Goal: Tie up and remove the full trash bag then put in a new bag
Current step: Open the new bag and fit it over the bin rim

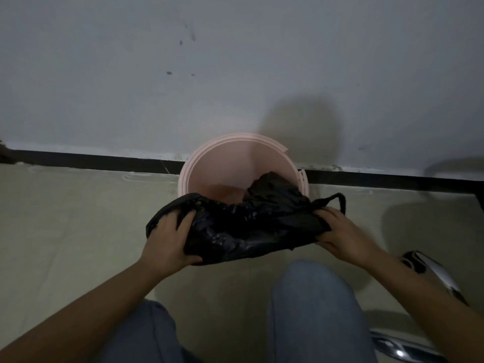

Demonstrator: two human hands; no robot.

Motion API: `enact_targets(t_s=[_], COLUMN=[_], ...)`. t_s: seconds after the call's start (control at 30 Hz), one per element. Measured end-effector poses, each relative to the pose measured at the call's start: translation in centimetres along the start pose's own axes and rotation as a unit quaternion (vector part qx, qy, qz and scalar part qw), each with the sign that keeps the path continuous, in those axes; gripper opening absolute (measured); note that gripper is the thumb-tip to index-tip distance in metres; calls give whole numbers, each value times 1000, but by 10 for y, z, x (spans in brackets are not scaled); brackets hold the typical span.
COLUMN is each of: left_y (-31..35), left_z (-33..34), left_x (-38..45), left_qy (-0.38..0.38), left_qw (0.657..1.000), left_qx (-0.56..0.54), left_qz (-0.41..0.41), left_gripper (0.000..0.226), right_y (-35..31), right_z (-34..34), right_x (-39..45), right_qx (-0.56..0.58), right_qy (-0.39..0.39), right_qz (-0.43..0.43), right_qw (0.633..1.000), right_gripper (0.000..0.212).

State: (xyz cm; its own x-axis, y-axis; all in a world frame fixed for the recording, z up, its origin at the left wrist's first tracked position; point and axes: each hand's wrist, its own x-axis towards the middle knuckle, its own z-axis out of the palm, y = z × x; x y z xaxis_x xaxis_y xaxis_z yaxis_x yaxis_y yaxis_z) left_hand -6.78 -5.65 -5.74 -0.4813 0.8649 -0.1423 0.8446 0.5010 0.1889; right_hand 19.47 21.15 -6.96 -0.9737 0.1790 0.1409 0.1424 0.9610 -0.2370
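Both hands' fingers (pixel 330 214) curled tight on black bag (pixel 243 226) over pink bin (pixel 188 169)

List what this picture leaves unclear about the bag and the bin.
- Head view: the bottom of the pink bin is partly hidden by the black bag.
- The bag's opening is lost in dark folds.
- The fingertips of the left hand and right hand are buried in plastic.
- The shiny metal thing is cut off by the right edge.
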Motion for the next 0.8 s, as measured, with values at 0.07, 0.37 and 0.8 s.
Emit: enact_targets(t_s=[0.07,0.37,0.8], left_y=[-6,-45,-37], left_z=[-3,-25,-34], left_x=[7,42,125], left_qy=[42,99,175], left_qw=[997,840,955], left_qx=[29,-501,-207], left_qz=[52,-181,-124], left_gripper=[105,35,16], right_y=[1,-14,16], right_z=[16,3,-15], right_x=[2,14,105], right_qx=[8,368,48], right_qy=[22,108,175], right_qz=[40,239,242], right_qw=[999,892,953], right_gripper=[66,24,14])
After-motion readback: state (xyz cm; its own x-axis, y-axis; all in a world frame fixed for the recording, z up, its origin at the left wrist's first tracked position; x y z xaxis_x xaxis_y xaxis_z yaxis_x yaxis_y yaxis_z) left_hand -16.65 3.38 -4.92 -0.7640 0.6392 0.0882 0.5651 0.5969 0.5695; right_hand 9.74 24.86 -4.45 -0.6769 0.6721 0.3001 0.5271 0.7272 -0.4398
